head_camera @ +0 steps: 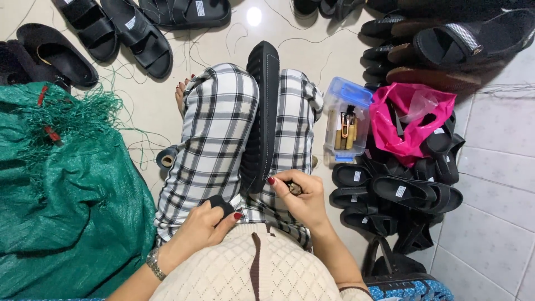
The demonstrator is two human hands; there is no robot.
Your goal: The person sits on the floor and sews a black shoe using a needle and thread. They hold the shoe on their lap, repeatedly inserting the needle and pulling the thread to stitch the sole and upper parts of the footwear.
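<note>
Black ribbed rubber sandal sole (262,120) wedged between knees; left hand (203,223) gripping its heel, right hand (298,195) pinching small tool; slip risks pricked fingers.

The floor (490,234) was laid with pale glossy tiles, and a lamp glared off it near the top middle. A big green mesh sack (61,212) lay heaped on the left, frayed green strands spilling from it over the tiles. Above it, black sandals (134,36) lay scattered singly. Loose threads (209,47) trailed across the floor between them. A small roll of dark tape (166,157) sat just beside the sack. On the right stood a clear plastic box (345,120) with a blue lid, and next to it a pink plastic bag (404,125) rested against a stack of black sandals (398,192). More dark sandals (440,47) were piled at the upper right.
</note>
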